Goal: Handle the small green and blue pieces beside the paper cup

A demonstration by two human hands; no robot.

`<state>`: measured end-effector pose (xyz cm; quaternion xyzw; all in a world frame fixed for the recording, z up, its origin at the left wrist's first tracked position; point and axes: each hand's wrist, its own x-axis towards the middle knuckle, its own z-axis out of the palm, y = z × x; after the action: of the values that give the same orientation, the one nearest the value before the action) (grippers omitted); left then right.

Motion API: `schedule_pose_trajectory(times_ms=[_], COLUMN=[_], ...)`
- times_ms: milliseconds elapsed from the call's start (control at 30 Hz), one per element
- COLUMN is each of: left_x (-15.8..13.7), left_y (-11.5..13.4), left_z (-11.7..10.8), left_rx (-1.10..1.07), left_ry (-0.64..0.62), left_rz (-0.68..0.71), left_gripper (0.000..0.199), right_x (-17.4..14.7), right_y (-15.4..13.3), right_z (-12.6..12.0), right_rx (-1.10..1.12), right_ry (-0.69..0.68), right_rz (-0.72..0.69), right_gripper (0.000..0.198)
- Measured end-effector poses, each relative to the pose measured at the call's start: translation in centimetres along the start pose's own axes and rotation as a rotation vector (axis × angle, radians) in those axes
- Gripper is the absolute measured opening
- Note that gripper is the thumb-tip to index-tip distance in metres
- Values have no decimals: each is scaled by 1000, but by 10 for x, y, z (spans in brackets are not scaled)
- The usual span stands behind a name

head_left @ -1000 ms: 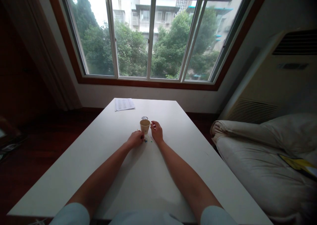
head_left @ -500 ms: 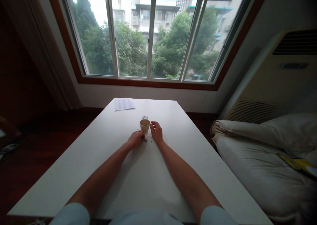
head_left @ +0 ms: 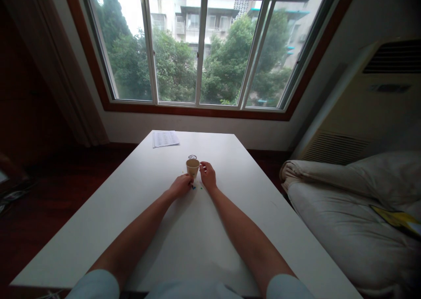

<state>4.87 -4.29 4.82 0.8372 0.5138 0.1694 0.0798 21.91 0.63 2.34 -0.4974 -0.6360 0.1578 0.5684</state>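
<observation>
A light brown paper cup (head_left: 192, 168) stands near the middle of the white table (head_left: 197, 233), its mouth facing up. My right hand (head_left: 208, 175) is at the cup's right side, its curved fingertips against the wall just under the rim. In front of the cup's lower left side is my left hand (head_left: 182, 185), fingers pinched together; whatever is between them is too small to make out. Small blue bits (head_left: 194, 187) and a tiny green bit (head_left: 201, 188) lie on the tabletop by the hands. Behind the cup shows the rim of a small clear object (head_left: 192, 157), mostly hidden.
Printed paper sheets (head_left: 165, 138) lie at the table's far left corner. Beyond the table is a wide window (head_left: 197, 53). To the right are a pale padded sofa (head_left: 345, 211) and a tall air conditioner (head_left: 365, 101). A curtain (head_left: 62, 66) hangs at the left.
My left fingertips have shifted very slightly to the right, near the cup's base. The right hand and the cup stay essentially in place.
</observation>
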Motion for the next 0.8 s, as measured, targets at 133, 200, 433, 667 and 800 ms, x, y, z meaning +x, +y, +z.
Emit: schedule_pose_trajectory(times_ms=[133,200,433,667,800], left_x=[0,0,1,1,0], left_y=[-1,-1,-2,-3,-1], left_z=[0,0,2,1,0], left_rx=[-4,-1,7,-35,-58], left_ry=[-13,-10,-8,-8,-21], left_rz=[9,5,11,27,31], left_gripper=[17,16,16,18,19], right_x=[0,0,2,2,1], right_y=[2,3,8,9,9], right_z=[1,1,1,1,2], right_rx=[-4,-6,-4,-8,-21], right_ry=[1,5,8,-2,2], right_rz=[-11,-12,-11,-21,-17], right_gripper=[34,34,34,33,33])
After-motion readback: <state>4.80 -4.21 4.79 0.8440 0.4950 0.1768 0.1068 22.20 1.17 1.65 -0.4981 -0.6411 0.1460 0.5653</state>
